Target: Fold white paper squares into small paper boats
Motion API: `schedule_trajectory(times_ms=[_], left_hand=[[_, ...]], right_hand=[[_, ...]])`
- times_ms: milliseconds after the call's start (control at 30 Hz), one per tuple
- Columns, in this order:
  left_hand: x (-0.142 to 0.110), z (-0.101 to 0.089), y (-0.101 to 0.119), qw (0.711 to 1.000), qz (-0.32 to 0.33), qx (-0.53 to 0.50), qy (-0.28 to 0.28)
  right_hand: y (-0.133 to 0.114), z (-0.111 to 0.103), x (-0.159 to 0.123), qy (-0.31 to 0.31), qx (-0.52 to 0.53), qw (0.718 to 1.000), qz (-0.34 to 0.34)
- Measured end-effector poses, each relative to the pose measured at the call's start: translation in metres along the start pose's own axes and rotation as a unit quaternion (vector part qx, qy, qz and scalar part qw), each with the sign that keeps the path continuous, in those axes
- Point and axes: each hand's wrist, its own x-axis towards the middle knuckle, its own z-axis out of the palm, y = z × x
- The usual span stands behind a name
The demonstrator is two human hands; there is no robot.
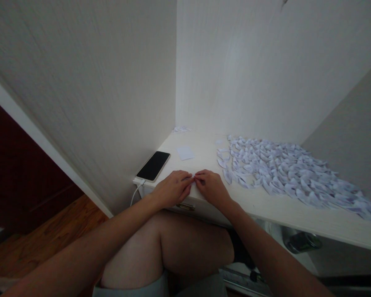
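Note:
My left hand (175,187) and my right hand (212,186) meet at the front edge of the white desktop (200,153). Their thumbs and fingers are pinched closed, with the fingertips almost touching. Between them is what looks like a small piece of paper, mostly hidden by the fingers. Just beyond my hands a flat white paper square (184,153) lies on the desktop. To the right spreads a wide heap of folded paper pieces (275,167), whose nearest ones lie close to my right hand.
A phone (153,166) with a white cable (137,192) plugged in lies against the left panel. Small paper bits (181,129) sit in the back corner. Below the desktop are a drawer handle (185,206), my bent legs and a dark glass jar (303,242) on a lower shelf.

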Motion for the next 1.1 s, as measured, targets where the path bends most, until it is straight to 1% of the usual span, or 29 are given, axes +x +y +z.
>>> schedule_trajectory(times_ms=[67,133,267,367,433,567,667,800,900,1000,1100], left_hand=[[0.002,-0.001,0.001,1.000,-0.006,-0.001,-0.011],[0.004,-0.002,0.003,1.000,-0.014,-0.003,-0.023],[0.008,-0.003,0.007,0.998,-0.033,0.011,-0.044],[0.010,-0.004,0.010,0.996,-0.044,0.036,-0.062],[0.011,-0.006,0.013,0.995,-0.046,0.053,-0.074],[0.013,-0.008,0.015,0.993,-0.045,0.064,-0.086],[0.016,-0.008,0.013,0.996,-0.040,0.033,-0.078],[0.023,-0.006,0.004,0.996,-0.023,-0.007,-0.091],[0.026,-0.007,-0.003,0.993,-0.024,-0.035,-0.107],[0.031,-0.011,-0.009,0.987,-0.052,-0.076,-0.135],[0.044,-0.015,-0.017,0.978,-0.079,-0.099,-0.165]], right_hand=[[-0.002,-0.002,-0.001,-0.009,-0.022,1.000,-0.018],[-0.006,-0.004,-0.002,-0.028,-0.069,0.996,-0.041],[-0.015,-0.013,-0.003,-0.075,-0.179,0.977,-0.086],[-0.019,-0.022,-0.009,-0.099,-0.211,0.966,-0.117],[-0.019,-0.029,-0.018,-0.111,-0.219,0.961,-0.124],[-0.015,-0.042,-0.041,-0.104,-0.222,0.961,-0.128],[-0.015,-0.045,-0.050,-0.093,-0.212,0.964,-0.128],[-0.022,-0.039,-0.052,-0.077,-0.201,0.970,-0.111],[-0.032,-0.033,-0.052,-0.068,-0.201,0.973,-0.088],[-0.043,-0.032,-0.050,-0.076,-0.210,0.972,-0.072],[-0.048,-0.031,-0.050,-0.074,-0.213,0.972,-0.062]])
